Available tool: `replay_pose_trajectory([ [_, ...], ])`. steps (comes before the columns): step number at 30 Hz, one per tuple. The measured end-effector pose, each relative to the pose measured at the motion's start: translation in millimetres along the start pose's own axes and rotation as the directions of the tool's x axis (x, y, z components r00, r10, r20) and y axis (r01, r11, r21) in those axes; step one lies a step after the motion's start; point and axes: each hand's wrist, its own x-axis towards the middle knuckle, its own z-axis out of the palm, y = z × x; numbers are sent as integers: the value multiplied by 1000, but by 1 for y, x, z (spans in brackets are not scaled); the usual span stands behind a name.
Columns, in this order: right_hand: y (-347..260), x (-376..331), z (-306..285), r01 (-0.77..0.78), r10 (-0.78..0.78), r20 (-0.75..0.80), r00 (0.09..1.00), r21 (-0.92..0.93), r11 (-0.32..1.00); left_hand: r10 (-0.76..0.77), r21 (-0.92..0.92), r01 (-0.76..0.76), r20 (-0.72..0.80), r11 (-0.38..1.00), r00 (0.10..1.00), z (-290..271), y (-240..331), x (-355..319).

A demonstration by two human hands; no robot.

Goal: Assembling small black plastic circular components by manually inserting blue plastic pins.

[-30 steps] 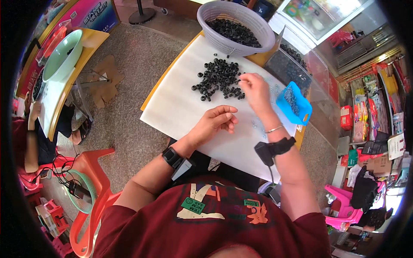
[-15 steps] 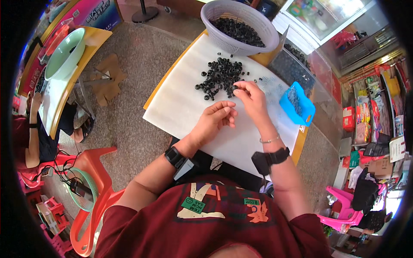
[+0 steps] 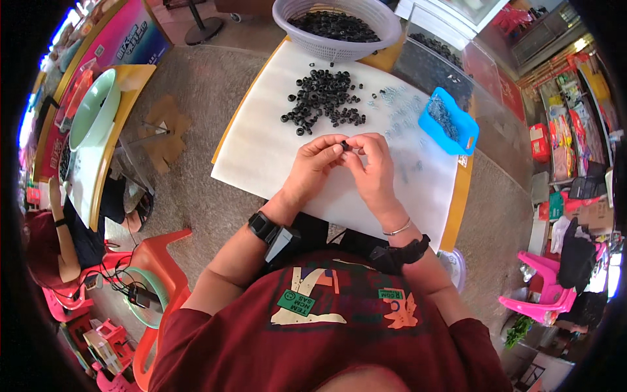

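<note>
My left hand (image 3: 313,166) and my right hand (image 3: 372,166) meet over the white sheet (image 3: 261,150) on the table, fingertips pinched together on one small black ring (image 3: 344,144). Just beyond the fingers lies a loose pile of black rings (image 3: 324,98). To the right of the pile is a scatter of small clear parts (image 3: 398,104) and a blue tray (image 3: 447,121) with more of them. A white basket (image 3: 336,26) full of black rings stands at the far edge.
An orange plastic stool (image 3: 160,261) stands at my left knee. A second table (image 3: 98,137) with a green bowl is at the left, where another person's arm shows. A clear box (image 3: 431,55) sits behind the blue tray. Pink chairs (image 3: 542,294) stand at the right.
My right hand has come back from the pile of rings toward me and joined the left hand; both now pinch one black ring between them.
</note>
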Motion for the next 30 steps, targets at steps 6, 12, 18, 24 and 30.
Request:
replay_pose_trajectory([
  [6, 1, -6, -11, 138, -138, 8, 990, -110, 984, -5, 79, 6, -15, 997, 1000, -8, 0, -2],
  [12, 46, -20, -75, -79, 10, -205, 979, -333, 940, 0, 86, 1, -12, 996, 1000, 9, 5, -1],
  [18, 85, -21, -116, -216, 124, -233, 964, -426, 878, -37, 86, 36, 5, 996, 999, 8, 3, 2],
  [24, 89, -2, -100, -73, 39, -89, 995, -415, 907, -38, 114, 37, 13, 993, 999, 7, 5, -1],
  [30, 95, 16, -77, -93, 93, -27, 995, -515, 852, -56, 103, 55, 11, 993, 998, 4, 4, 1],
])
